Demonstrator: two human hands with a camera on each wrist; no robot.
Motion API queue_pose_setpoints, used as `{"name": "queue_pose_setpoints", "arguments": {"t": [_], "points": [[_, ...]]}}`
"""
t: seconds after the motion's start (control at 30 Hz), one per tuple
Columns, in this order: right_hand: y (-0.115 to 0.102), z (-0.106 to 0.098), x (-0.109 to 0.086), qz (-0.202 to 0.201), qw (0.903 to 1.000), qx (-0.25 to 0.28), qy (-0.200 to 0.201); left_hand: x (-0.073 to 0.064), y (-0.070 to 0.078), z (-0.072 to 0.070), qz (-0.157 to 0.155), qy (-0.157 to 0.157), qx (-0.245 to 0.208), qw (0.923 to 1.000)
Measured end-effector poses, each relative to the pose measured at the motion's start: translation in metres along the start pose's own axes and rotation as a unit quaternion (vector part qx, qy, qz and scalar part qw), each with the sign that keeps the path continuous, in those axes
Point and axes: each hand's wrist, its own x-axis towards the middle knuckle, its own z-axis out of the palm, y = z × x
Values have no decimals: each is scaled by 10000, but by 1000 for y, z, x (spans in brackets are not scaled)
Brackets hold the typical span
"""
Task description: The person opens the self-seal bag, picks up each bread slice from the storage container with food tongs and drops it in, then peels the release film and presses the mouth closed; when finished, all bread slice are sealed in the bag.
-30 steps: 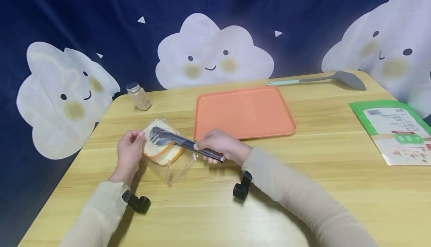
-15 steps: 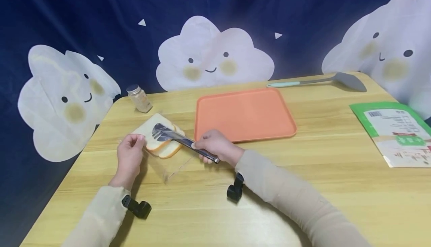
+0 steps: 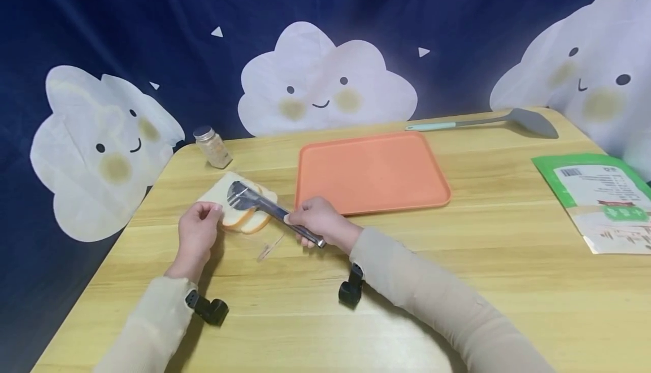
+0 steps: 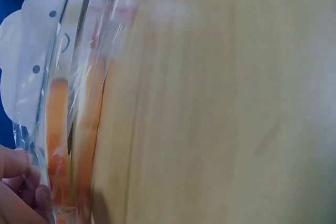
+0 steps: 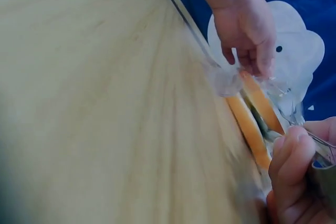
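Observation:
My right hand (image 3: 322,218) grips metal tongs (image 3: 277,212) by the handle, in the middle of the head view. One slotted head of the tongs lies over the upper slice of white bread (image 3: 218,193); a dark strip shows between the two crusts in the right wrist view. A second bread slice (image 3: 256,223) lies beneath, offset to the right. Both slices are in a clear plastic bag (image 3: 267,248), its mouth toward my right hand. With thumb and fingers, my left hand (image 3: 195,234) pinches the bag's left edge, beside the upper slice (image 4: 56,135).
An orange tray (image 3: 373,172) lies just beyond my right hand. A spice jar (image 3: 213,148) stands at the back left. A turner (image 3: 529,121) with a pale green handle lies along the back edge, and a green-and-white pouch (image 3: 597,203) at the right.
The tongs and right hand have shifted slightly left. The bread slices have moved a little away from me, the upper one also leftward toward the left hand. The left hand has kept its place.

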Motion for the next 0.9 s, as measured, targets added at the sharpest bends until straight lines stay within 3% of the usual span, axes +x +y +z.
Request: {"name": "queue_pose_setpoints", "arguments": {"t": [0.33, 0.47, 0.67, 0.9], "points": [[-4, -21, -16, 59, 9991, -405, -112, 4, 6, 2, 241, -229, 676, 9972], [-5, -25, -15, -94, 9975, -699, 71, 2, 9, 1, 367, 11, 939, 9949], [-4, -15, -10, -86, 9980, -616, -60, 3, 6, 1, 516, 281, 719, 9957], [-3, -12, -19, 27, 9975, -691, -111, 9, 1, 0, 335, 292, 538, 9976]]}}
